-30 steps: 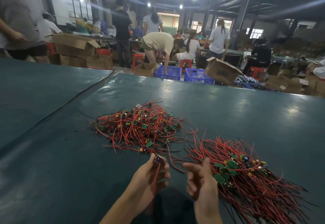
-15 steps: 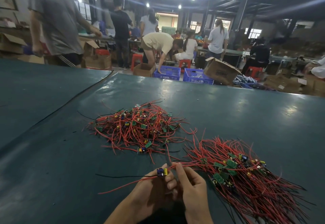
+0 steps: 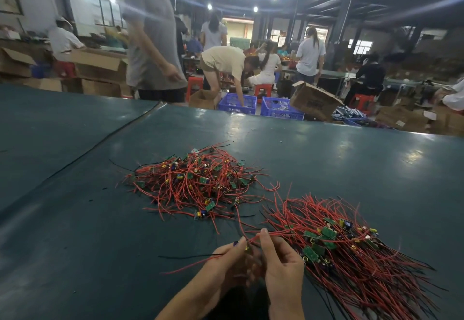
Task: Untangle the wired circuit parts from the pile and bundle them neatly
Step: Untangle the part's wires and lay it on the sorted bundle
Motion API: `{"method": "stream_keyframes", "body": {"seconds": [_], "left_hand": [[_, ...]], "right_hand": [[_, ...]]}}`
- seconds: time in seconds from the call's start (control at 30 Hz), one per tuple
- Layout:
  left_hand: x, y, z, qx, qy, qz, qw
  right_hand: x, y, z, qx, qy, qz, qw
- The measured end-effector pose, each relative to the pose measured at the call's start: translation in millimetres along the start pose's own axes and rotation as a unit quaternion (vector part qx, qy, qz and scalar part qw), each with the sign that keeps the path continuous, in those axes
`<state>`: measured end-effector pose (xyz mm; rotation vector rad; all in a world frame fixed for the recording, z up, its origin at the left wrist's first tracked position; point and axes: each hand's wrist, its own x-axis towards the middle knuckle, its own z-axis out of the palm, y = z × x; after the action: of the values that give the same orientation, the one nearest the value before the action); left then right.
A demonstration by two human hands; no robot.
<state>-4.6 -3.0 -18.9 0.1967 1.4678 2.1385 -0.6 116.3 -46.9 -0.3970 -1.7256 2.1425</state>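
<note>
A tangled pile of small green circuit boards with red and black wires lies on the dark green table. To its right lies a sorted bundle, its wires fanned out toward the lower right. My left hand pinches one circuit part near the table's front edge; its red and black wires trail off to the left. My right hand pinches a red wire of the same part just beside the left fingertips. The hands touch each other.
A seam runs diagonally across the table on the left. Beyond the far edge a person in grey walks past, others work, and blue crates and cardboard boxes stand on the floor.
My hands came together from apart, the part's wires swung out to the left, and my right fingers now grip its red wire. The person in grey walked rightward behind the table.
</note>
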Motion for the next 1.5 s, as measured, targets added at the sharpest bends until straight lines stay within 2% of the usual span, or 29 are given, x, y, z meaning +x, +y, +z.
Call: {"method": "stream_keyframes", "body": {"seconds": [0.1,0.3,0.47,0.6,0.73,0.83,0.93,1.0,1.07,1.17,1.23,1.4,1.5], "left_hand": [[7.1,-6.8,-7.7,-0.006,0.056,0.007,0.998],[4.8,-7.5,-4.7,0.059,0.048,0.025,0.997],[9.4,-9.3,-8.8,0.089,0.068,0.048,0.993],[12.0,-8.8,-10.2,0.089,0.092,0.063,0.99],[13.7,-8.8,-9.4,0.104,0.071,0.067,0.99],[11.9,-5.5,-8.6,0.093,0.071,0.075,0.99],[11.0,1.1,-17.2,0.038,0.109,0.095,0.989],[11.9,2.1,-23.3,0.009,0.122,0.105,0.987],[12.9,-0.2,-23.4,-0.001,0.116,0.103,0.988],[14.7,-7.1,-18.3,0.029,0.091,0.083,0.992],[14.4,-8.7,-16.4,0.064,0.073,0.057,0.994],[12.2,-8.7,-14.3,0.093,0.037,0.042,0.994],[10.6,-7.2,-13.9,0.14,0.039,0.052,0.988]], "right_hand": [[-0.2,-0.2,0.7,-0.016,0.002,0.002,1.0],[-4.5,-0.4,4.6,-0.032,-0.067,-0.045,0.996],[-4.1,4.6,6.9,-0.045,-0.069,-0.076,0.994],[4.2,4.8,-3.1,-0.068,-0.041,-0.039,0.996],[13.5,-1.4,-19.3,-0.053,-0.002,-0.007,0.999],[18.2,-4.2,-27.2,-0.018,0.07,0.029,0.997],[21.7,-9.0,-34.5,0.021,0.125,0.027,0.992],[18.7,-7.7,-30.7,0.015,0.1,0.004,0.995],[10.9,-1.8,-20.3,-0.017,0.034,-0.012,0.999],[-2.7,10.1,-0.5,-0.083,-0.087,-0.038,0.992],[-8.1,13.8,9.6,-0.08,-0.127,-0.034,0.988],[-3.2,9.3,4.1,-0.065,-0.057,-0.031,0.996],[7.0,-0.2,-12.2,0.001,0.017,-0.018,1.0]]}}
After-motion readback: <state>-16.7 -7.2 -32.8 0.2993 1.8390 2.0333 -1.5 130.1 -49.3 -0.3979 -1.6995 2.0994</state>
